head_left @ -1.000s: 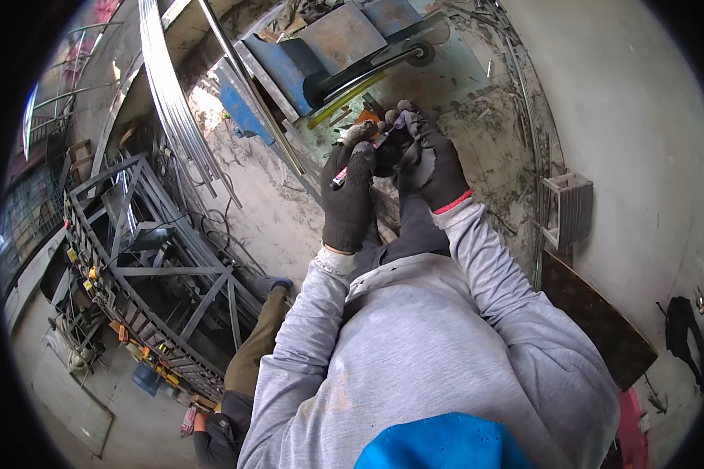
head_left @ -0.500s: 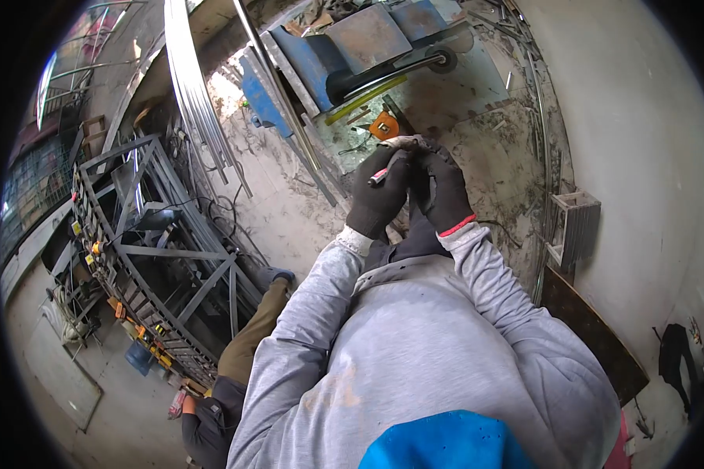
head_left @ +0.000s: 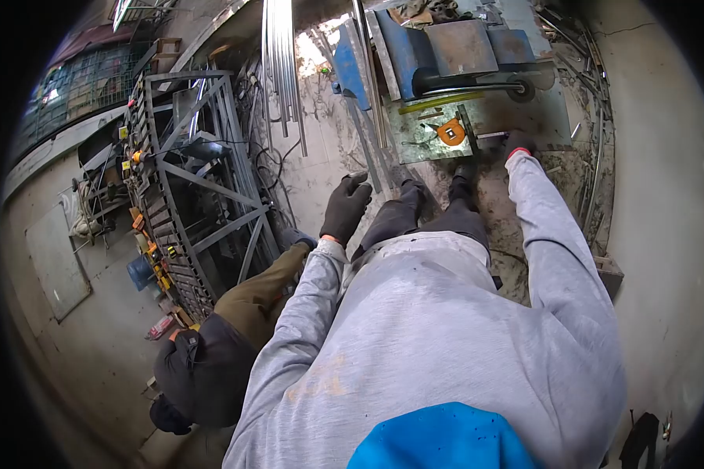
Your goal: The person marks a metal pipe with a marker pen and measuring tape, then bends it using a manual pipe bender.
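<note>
My left hand [head_left: 346,207], in a dark glove, hangs in front of my left hip with its fingers curled in; whatever they hold, if anything, is hidden. Far forward and to the right, my right hand [head_left: 520,142], gloved with a red cuff edge, is low over the metal sheet [head_left: 551,125]. From its closed fingers a thin pale stick with a dark pinkish end, apparently a marker pen [head_left: 491,136], points left. An orange tape measure [head_left: 450,132] lies left of it on the shiny sheet, beside a dark narrow bar [head_left: 467,127].
Blue and rusty metal pieces [head_left: 461,53] and a wheel [head_left: 522,90] lie beyond the sheet. Long metal tubes [head_left: 281,70] stretch along the floor. To the left stands a welded frame [head_left: 211,184], with a crouching co-worker [head_left: 219,359] beside it. A wall [head_left: 657,180] rises on the right.
My hands, together in front of my chest with a marker pen before, are now apart. The right has reached forward to the sheet; the left has dropped to the left. The view has shifted.
</note>
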{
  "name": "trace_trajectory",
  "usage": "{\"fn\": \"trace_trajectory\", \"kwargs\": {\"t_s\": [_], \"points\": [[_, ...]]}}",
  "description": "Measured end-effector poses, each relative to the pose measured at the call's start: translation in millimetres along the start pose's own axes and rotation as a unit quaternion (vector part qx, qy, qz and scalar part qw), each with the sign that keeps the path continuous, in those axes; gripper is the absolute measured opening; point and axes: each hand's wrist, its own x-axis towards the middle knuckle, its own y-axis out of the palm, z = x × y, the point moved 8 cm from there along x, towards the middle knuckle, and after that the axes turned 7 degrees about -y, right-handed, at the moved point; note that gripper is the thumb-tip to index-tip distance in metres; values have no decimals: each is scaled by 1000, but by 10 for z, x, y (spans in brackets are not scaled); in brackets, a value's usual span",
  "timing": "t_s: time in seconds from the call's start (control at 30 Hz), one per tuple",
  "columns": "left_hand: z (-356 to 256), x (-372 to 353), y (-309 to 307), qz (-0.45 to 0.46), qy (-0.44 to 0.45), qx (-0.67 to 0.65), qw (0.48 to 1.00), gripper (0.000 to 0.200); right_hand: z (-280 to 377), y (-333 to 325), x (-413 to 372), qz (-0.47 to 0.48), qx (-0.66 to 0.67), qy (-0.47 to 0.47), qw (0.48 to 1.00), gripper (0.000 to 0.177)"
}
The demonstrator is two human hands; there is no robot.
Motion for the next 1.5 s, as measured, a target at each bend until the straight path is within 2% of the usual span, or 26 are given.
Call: {"fn": "trace_trajectory", "kwargs": {"t_s": [0.1, 0.17, 0.23, 0.27, 0.3, 0.37, 0.43, 0.5, 0.57, 0.63, 0.7, 0.77, 0.83, 0.9, 0.93, 1.0, 1.03, 1.07, 1.1, 1.17, 1.23, 1.3, 1.33, 1.37, 1.4, 1.5], "points": [[144, -131, -228, -44, -25, -86, 995, 49, -23, 197, 437, -83, 87, -12, 993, 19], [164, -166, -203, -51, -33, -135, 989, 48, 207, 101, 435, -54, -10, -171, 984, 21], [184, -162, -63, -37, -51, -158, 985, 44, 309, -108, 277, -145, -6, -178, 973, 19], [164, -109, 9, -11, -42, -152, 987, 43, 158, -286, 132, -145, 258, -44, 954, 21], [125, -74, 60, -10, -40, -159, 986, 43, 22, -258, -28, -133, 501, 91, 850, 23], [-60, 4, 194, -1, -19, -157, 987, 45, 15, 22, -144, -85, 510, 115, 848, 41], [-228, 160, 290, 8, 7, -149, 989, 46, 82, -6, -454, -123, 563, 163, 801, 38], [-319, 494, 352, -8, 85, -70, 994, 44, 262, -310, -744, -166, 619, 110, 759, 37], [-663, 551, 460, 37, 87, -71, 993, 40, 492, -902, -1116, -195, 648, 93, 731, 32], [-654, 696, 602, 104, -69, -192, 973, 36, 738, -1541, -1373, -230, 610, 46, 757, 31], [-575, 914, 639, 152, -74, -220, 961, 32, 982, -2069, -1501, -264, 568, -3, 780, 30], [-951, 703, 580, 228, -86, -300, 922, 22, 1263, -2413, -1431, -218, 643, -48, 733, 31], [-1290, 631, 607, 313, -123, -441, 832, 22, 1575, -3098, -1381, -228, 623, -96, 742, 31], [-1409, 901, 549, 338, -122, -443, 822, 23, 2039, -3518, -1162, -100, 710, -140, 683, 33], [-1473, 1023, 513, 353, -112, -440, 818, 24, 2192, -3737, -1075, -102, 704, -135, 689, 33], [-1752, 1212, 334, 330, -109, -432, 832, 24, 2710, -4004, -721, 61, 803, -159, 571, 29], [-1897, 1356, 222, 298, -107, -423, 849, 25, 2814, -4020, -379, 55, 800, -168, 574, 29], [-1954, 1494, 255, 381, -118, -439, 805, 24, 3050, -3931, -69, 146, 828, -226, 493, 30], [-2056, 1584, 238, 383, -121, -439, 804, 24, 3242, -3879, 129, 238, 842, -271, 401, 31], [-2225, 1675, 259, 407, -95, -470, 778, 22, 3381, -4107, 534, -2, 585, -360, 727, 30], [-2246, 1856, 321, 440, -98, -478, 754, 26, 3586, -4151, 644, 172, 658, -163, 714, 30], [-2461, 2034, 80, 319, 57, -314, 893, 33, 3558, -4044, 958, 165, 685, -125, 699, 31], [-2567, 2061, -22, 320, 50, -314, 892, 33, 3560, -4082, 1023, 137, 700, -138, 687, 28], [-2705, 2115, -277, 210, 151, -83, 963, 38, 3511, -4181, 1113, 90, 584, -174, 788, 34], [-2794, 2116, -451, 88, 238, 156, 955, 44, 3459, -4055, 1247, 91, 604, -151, 777, 36], [-2639, 2277, -846, -94, 232, 16, 968, 47, 3453, -3963, 1604, 40, 605, -181, 774, 31]]}}
